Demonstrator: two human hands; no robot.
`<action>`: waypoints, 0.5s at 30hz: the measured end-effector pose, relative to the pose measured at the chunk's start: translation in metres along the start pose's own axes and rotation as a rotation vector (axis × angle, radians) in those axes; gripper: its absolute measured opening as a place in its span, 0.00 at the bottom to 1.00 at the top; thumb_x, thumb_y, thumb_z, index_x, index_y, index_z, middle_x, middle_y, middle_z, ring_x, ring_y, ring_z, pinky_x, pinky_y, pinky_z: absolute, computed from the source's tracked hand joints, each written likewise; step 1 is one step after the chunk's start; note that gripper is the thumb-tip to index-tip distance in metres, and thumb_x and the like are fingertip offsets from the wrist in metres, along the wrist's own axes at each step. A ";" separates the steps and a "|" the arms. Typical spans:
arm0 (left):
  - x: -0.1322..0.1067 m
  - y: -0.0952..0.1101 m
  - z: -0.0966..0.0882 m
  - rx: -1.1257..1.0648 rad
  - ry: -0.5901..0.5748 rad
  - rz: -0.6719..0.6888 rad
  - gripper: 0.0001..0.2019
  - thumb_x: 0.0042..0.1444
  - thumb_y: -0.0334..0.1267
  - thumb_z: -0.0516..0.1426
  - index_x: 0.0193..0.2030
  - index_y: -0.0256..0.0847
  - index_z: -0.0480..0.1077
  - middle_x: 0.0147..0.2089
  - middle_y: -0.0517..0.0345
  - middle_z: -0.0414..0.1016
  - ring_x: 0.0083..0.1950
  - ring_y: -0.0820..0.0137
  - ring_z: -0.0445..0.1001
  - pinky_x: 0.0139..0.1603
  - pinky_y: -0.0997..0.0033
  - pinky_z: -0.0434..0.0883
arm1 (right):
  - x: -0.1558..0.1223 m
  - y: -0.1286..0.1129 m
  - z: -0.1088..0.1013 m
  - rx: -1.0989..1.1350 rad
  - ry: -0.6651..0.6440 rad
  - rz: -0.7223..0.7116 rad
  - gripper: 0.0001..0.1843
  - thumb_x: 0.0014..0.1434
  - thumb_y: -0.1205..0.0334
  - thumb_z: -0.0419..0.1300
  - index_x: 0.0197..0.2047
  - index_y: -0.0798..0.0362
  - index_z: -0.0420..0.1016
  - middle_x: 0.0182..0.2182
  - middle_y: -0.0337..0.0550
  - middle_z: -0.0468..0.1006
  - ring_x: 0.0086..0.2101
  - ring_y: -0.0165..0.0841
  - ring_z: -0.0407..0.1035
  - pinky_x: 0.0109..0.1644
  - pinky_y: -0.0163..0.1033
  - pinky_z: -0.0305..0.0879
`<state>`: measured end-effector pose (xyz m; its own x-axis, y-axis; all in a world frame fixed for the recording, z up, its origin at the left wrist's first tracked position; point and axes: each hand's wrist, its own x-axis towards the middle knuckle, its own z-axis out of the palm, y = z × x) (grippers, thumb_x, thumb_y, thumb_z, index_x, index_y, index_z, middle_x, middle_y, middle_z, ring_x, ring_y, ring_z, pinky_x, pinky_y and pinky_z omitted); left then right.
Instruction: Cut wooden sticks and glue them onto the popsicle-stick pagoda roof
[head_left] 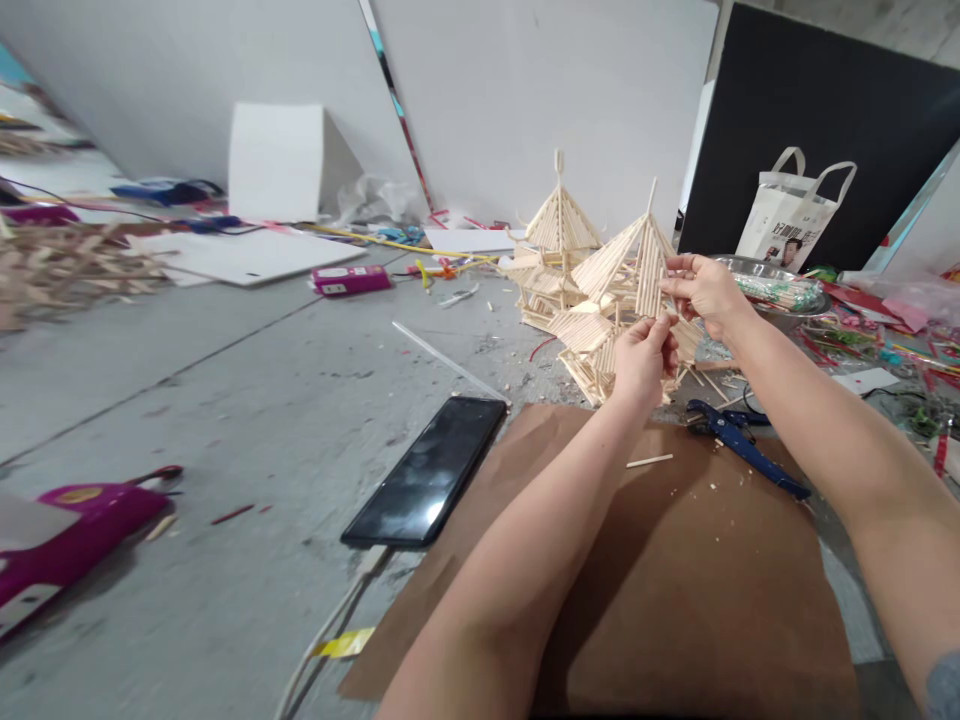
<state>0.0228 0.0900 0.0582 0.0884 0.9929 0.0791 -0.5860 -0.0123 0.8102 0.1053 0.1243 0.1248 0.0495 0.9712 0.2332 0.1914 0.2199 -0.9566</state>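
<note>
A pavilion model made of thin wooden sticks [564, 232] stands on the floor ahead, with two pointed roofs and lower sloping eaves. Both of my hands are at its nearer roof [646, 262]. My left hand [646, 358] is closed in a pinch just below that roof's lower edge. My right hand [709, 295] has thumb and fingers pinched together at the roof's right edge. Whatever is between the fingertips is too small to tell apart from the roof sticks. A loose stick [649, 461] lies on the brown board [705, 580] under my forearms.
Blue-handled cutters [750, 450] lie by my right forearm. A black phone [427, 475] with a cable is left of the board. Purple tools [82, 530] sit on the left. At the right are a metal bowl [780, 290], a white bag [791, 215] and scattered scraps.
</note>
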 end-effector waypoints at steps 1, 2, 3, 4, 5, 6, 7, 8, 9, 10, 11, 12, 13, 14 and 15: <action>0.000 0.000 0.000 0.007 0.001 0.004 0.09 0.51 0.42 0.55 0.31 0.37 0.66 0.17 0.69 0.59 0.13 0.84 0.56 0.13 0.81 0.52 | 0.000 0.000 0.000 0.003 0.000 0.001 0.12 0.46 0.72 0.60 0.33 0.53 0.62 0.19 0.29 0.64 0.13 0.19 0.51 0.15 0.29 0.44; 0.000 0.000 0.000 0.014 0.001 0.007 0.09 0.52 0.42 0.55 0.31 0.37 0.66 0.17 0.69 0.59 0.13 0.84 0.56 0.13 0.81 0.52 | 0.000 0.000 0.000 0.003 0.001 0.000 0.12 0.47 0.72 0.61 0.33 0.53 0.62 0.19 0.29 0.64 0.13 0.19 0.51 0.15 0.29 0.44; 0.001 0.001 0.000 0.020 0.002 0.008 0.09 0.52 0.41 0.55 0.30 0.37 0.66 0.17 0.69 0.59 0.13 0.84 0.56 0.13 0.81 0.52 | -0.001 0.000 0.000 0.000 0.000 0.000 0.12 0.47 0.71 0.61 0.33 0.53 0.62 0.19 0.29 0.64 0.14 0.19 0.51 0.16 0.30 0.44; 0.001 0.001 0.000 0.025 0.003 0.009 0.09 0.53 0.41 0.54 0.30 0.36 0.66 0.17 0.69 0.59 0.13 0.83 0.56 0.12 0.81 0.52 | -0.001 0.000 0.000 -0.006 -0.002 0.000 0.12 0.47 0.71 0.61 0.33 0.54 0.62 0.20 0.30 0.65 0.14 0.19 0.51 0.16 0.30 0.45; 0.001 0.001 0.000 0.029 0.003 0.009 0.08 0.53 0.40 0.54 0.30 0.36 0.66 0.17 0.69 0.60 0.13 0.83 0.57 0.12 0.81 0.52 | 0.000 0.000 0.000 -0.012 -0.002 -0.001 0.12 0.47 0.71 0.61 0.34 0.54 0.62 0.20 0.30 0.65 0.14 0.20 0.51 0.17 0.30 0.45; 0.001 0.001 0.000 0.030 0.004 0.012 0.08 0.53 0.40 0.54 0.30 0.36 0.66 0.17 0.68 0.60 0.12 0.83 0.57 0.12 0.81 0.52 | 0.000 0.000 0.000 -0.018 -0.001 -0.001 0.12 0.47 0.71 0.61 0.34 0.54 0.62 0.20 0.30 0.65 0.14 0.20 0.52 0.17 0.31 0.46; 0.002 0.001 0.000 0.029 0.004 0.014 0.08 0.54 0.39 0.53 0.30 0.36 0.66 0.17 0.68 0.60 0.12 0.83 0.57 0.12 0.81 0.52 | 0.000 0.001 0.000 -0.021 0.002 -0.001 0.12 0.47 0.71 0.60 0.34 0.54 0.62 0.20 0.30 0.65 0.14 0.20 0.52 0.17 0.31 0.46; 0.002 0.001 0.000 0.026 0.003 0.015 0.08 0.54 0.38 0.53 0.29 0.36 0.66 0.17 0.68 0.60 0.12 0.83 0.57 0.12 0.81 0.52 | 0.000 0.001 0.000 -0.022 0.003 -0.002 0.11 0.47 0.72 0.60 0.34 0.54 0.62 0.20 0.30 0.65 0.14 0.20 0.52 0.17 0.31 0.46; 0.002 0.001 0.000 0.024 0.002 0.015 0.08 0.54 0.38 0.53 0.29 0.36 0.65 0.17 0.68 0.60 0.12 0.83 0.57 0.12 0.81 0.52 | 0.000 0.000 0.000 -0.020 0.003 -0.002 0.11 0.47 0.72 0.60 0.34 0.54 0.62 0.20 0.30 0.64 0.14 0.20 0.52 0.17 0.31 0.46; 0.002 0.001 0.000 0.023 0.001 0.014 0.08 0.54 0.37 0.52 0.29 0.36 0.65 0.16 0.68 0.60 0.12 0.83 0.57 0.12 0.81 0.51 | 0.000 0.000 0.000 -0.015 0.003 -0.003 0.11 0.47 0.73 0.60 0.33 0.54 0.62 0.19 0.29 0.64 0.14 0.20 0.52 0.17 0.31 0.45; 0.002 0.001 0.000 0.022 0.001 0.014 0.08 0.54 0.37 0.52 0.29 0.36 0.65 0.16 0.68 0.60 0.12 0.83 0.56 0.12 0.81 0.51 | 0.000 0.000 0.000 -0.011 0.003 -0.002 0.11 0.47 0.73 0.60 0.33 0.54 0.62 0.19 0.29 0.64 0.13 0.20 0.52 0.16 0.31 0.45; 0.002 0.001 0.000 0.024 0.002 0.012 0.08 0.54 0.38 0.53 0.29 0.35 0.65 0.16 0.68 0.60 0.12 0.83 0.56 0.12 0.81 0.51 | 0.000 0.000 0.000 -0.008 0.003 0.000 0.11 0.47 0.73 0.60 0.33 0.54 0.62 0.19 0.29 0.64 0.13 0.20 0.51 0.16 0.30 0.44; 0.002 0.002 0.000 0.028 0.003 0.011 0.08 0.54 0.38 0.53 0.29 0.35 0.65 0.16 0.68 0.60 0.12 0.83 0.56 0.12 0.81 0.51 | 0.000 -0.001 0.001 -0.006 0.003 0.003 0.11 0.48 0.73 0.60 0.33 0.54 0.62 0.19 0.28 0.64 0.13 0.19 0.51 0.15 0.30 0.44; 0.002 0.002 0.000 0.033 0.006 0.010 0.08 0.53 0.39 0.54 0.29 0.36 0.65 0.17 0.68 0.60 0.12 0.83 0.56 0.12 0.81 0.52 | -0.001 -0.001 0.001 -0.005 0.001 0.008 0.11 0.48 0.74 0.59 0.33 0.54 0.62 0.18 0.28 0.64 0.13 0.19 0.51 0.15 0.30 0.44; 0.003 0.002 0.000 0.039 0.009 0.008 0.09 0.53 0.40 0.55 0.29 0.36 0.65 0.17 0.68 0.60 0.12 0.83 0.56 0.13 0.81 0.52 | -0.001 -0.001 0.000 -0.004 -0.001 0.011 0.10 0.49 0.74 0.59 0.33 0.54 0.62 0.18 0.28 0.64 0.12 0.19 0.51 0.14 0.29 0.43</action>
<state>0.0215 0.0925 0.0600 0.0761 0.9938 0.0807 -0.5547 -0.0250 0.8317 0.1047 0.1236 0.1255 0.0505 0.9736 0.2227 0.1944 0.2092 -0.9584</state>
